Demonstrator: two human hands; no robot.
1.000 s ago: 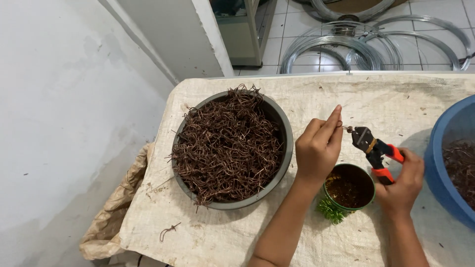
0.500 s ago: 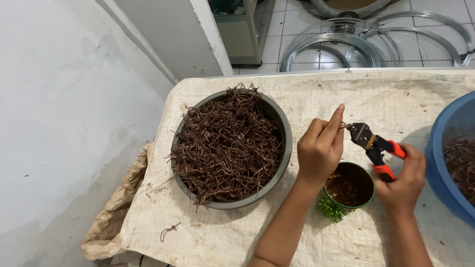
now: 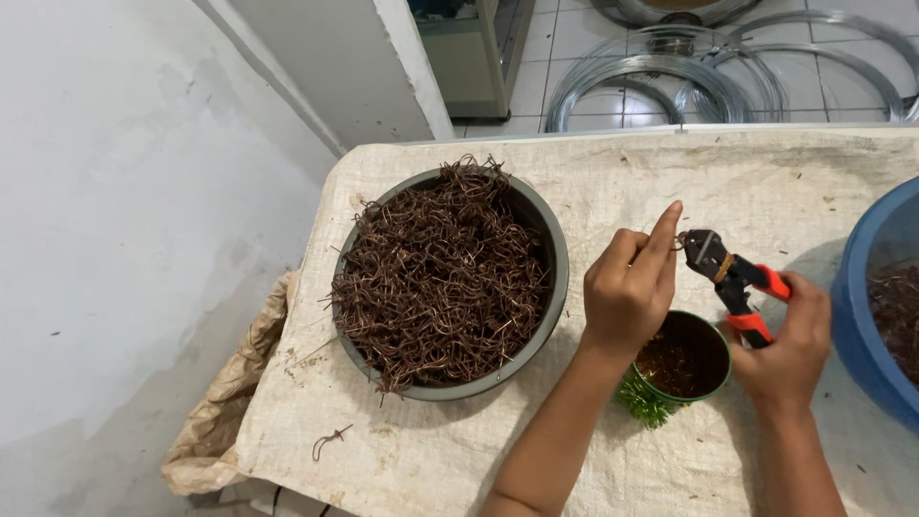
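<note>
Right now my left hand (image 3: 627,292) pinches a small wire piece at the cutter (image 3: 732,278), gripped in my right hand (image 3: 785,345). Both work above the green cup (image 3: 682,364), so bits drop in.

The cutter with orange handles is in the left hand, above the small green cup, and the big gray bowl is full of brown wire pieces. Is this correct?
Not quite. The head view shows the cutter in the right hand, not the left. The left hand pinches a small wire piece at its tip. The rest is correct: it is above the small green cup, and the gray bowl is full of brown wire pieces.
</note>
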